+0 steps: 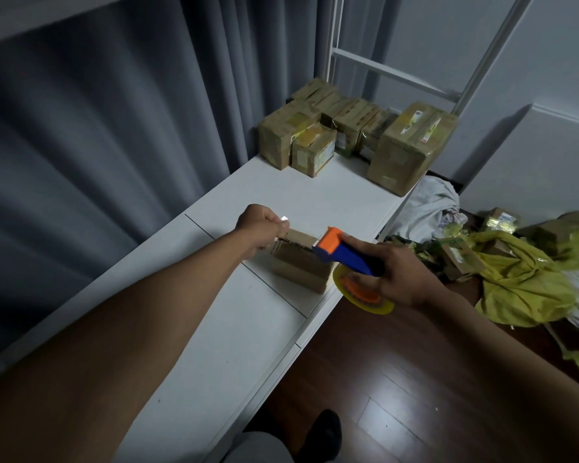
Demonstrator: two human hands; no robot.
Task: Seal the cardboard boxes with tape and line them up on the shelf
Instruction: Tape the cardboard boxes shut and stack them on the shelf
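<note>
Stretching tape [283, 219] over box [301, 267], dispenser [345, 253] alongside

Labels on the taped cardboard boxes [411, 145] are too small and blurred to read.

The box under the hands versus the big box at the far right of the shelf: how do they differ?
The near box is smaller than the big box. The near box is plain brown; the big box carries labels and glossy tape. The near box is being taped, left hand pulling the strip, right hand holding the dispenser; the big box stands untouched among the others. Both sit on the white shelf.
</note>
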